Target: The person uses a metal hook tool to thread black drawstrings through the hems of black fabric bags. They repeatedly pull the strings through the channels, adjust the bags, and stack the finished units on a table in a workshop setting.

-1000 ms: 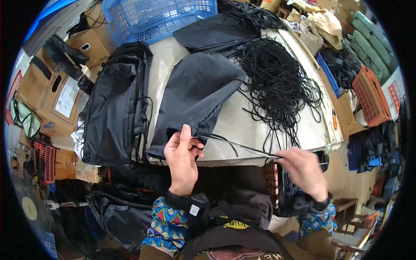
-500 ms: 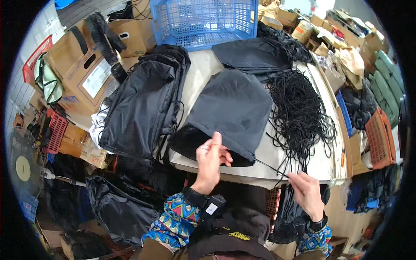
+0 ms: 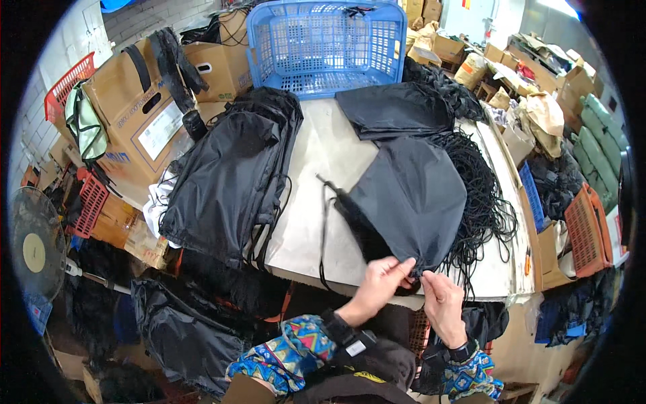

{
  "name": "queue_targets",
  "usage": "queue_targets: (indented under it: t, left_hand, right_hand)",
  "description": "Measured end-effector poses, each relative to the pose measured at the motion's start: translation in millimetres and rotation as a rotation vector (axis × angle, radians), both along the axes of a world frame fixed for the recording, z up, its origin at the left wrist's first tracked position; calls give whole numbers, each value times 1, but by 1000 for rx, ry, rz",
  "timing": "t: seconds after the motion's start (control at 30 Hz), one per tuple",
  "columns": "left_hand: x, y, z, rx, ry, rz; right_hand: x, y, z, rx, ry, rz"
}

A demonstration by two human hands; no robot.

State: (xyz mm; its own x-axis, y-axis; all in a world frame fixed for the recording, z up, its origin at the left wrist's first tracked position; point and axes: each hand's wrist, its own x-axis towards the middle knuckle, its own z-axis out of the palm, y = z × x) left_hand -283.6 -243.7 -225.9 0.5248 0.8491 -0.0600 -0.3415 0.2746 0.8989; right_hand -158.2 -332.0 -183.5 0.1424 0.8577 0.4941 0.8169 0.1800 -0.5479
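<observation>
A flat black fabric bag (image 3: 420, 195) lies slanted on the table, its opening toward me. At its near corner, the thumb and fingers of my left hand (image 3: 382, 288) are closed on the gathered edge. Right beside them, my right hand (image 3: 443, 303) is pinched at the same corner, where the cord comes out; the fingers mostly hide the cord. From the bag's other corner a black cord (image 3: 324, 236) trails down over the table edge. A tangled heap of black cords (image 3: 488, 202) lies against the bag's right side, partly under it.
Stacked black bags (image 3: 225, 175) with cords cover the left of the white table (image 3: 316, 155). More folded black bags (image 3: 393, 111) lie behind the worked one. A blue plastic basket (image 3: 326, 50) stands at the back, a cardboard box (image 3: 134, 114) at the left, and a fan (image 3: 33, 249) beyond.
The bag has shifted right and turned, now overlapping the cord heap. My left hand has moved right to the bag's corner, and my right hand has come in close beside it. The view has tilted up slightly.
</observation>
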Motion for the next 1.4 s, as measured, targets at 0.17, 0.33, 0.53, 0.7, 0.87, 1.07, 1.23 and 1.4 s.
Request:
queue_targets:
  t: [0.17, 0.33, 0.53, 0.7, 0.87, 1.07, 1.23, 1.4]
  left_hand:
    - [13, -3, -2, 180, 168, 52]
    - [28, -24, -1, 595, 418, 94]
    - [40, -40, -6, 1009, 500, 65]
    - [42, -27, 1, 1165, 590, 50]
    - [21, 12, 1, 1439, 839, 37]
    - [-80, 147, -18, 1765, 1204, 238]
    - [-118, 136, -6, 1287, 1145, -182]
    - [-137, 37, 48, 930, 706, -1026]
  right_hand:
    - [20, 0, 19, -65, -287, 76]
    - [30, 30, 94, 177, -41, -62]
    - [38, 46, 140, 239, 86, -43]
    - [56, 12, 138, 234, 61, 8]
    - [91, -43, 108, 872, 741, -211]
    - [264, -249, 71, 1268, 1107, -687]
    - [306, -320, 16, 1143, 1233, -448]
    - [179, -141, 19, 473, 1410, -506]
